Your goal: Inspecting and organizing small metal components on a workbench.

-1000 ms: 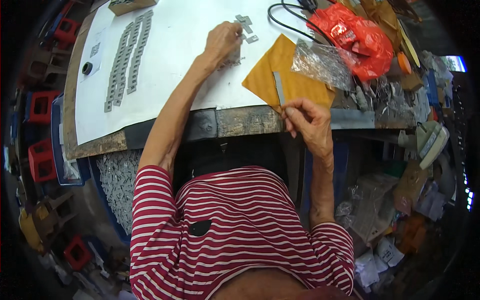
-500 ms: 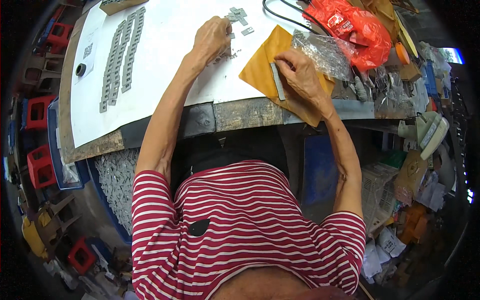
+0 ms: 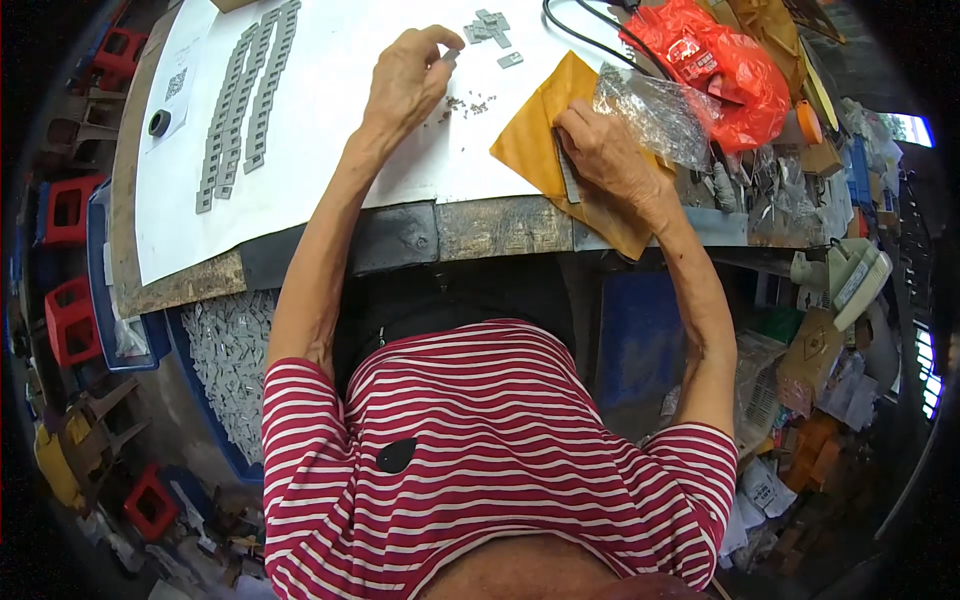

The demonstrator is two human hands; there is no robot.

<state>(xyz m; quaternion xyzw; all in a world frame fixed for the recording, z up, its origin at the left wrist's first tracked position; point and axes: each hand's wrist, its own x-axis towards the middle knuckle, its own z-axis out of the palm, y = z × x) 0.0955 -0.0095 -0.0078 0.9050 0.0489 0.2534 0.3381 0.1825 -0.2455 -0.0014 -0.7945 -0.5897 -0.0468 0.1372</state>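
My left hand [image 3: 405, 85] is raised over the white-covered table, thumb and fingertips pinched on a small grey metal piece [image 3: 451, 55]. Close by lie a small heap of similar flat grey pieces [image 3: 488, 26], a single piece [image 3: 510, 60] and a scatter of tiny brown bits [image 3: 470, 104]. To the right, my right hand [image 3: 612, 155] is closed at the upper end of a narrow grey strip [image 3: 571, 183], its fingers partly covering it. Under the strip lies a brownish-yellow paper envelope [image 3: 530, 150].
Overlapping rows of grey pieces [image 3: 232, 110] and a black ring [image 3: 159, 123] lie at left. Clear plastic [image 3: 655, 110], a red bag [image 3: 720, 75] and a black cable [image 3: 575, 30] crowd the right. Below the table's left edge stands a blue bin of grey pieces [image 3: 225, 350].
My left hand has drawn back left from the heap, and a small grey piece now shows in its fingertips. My right fingers have closed over the strip's upper end; the strip looks darker.
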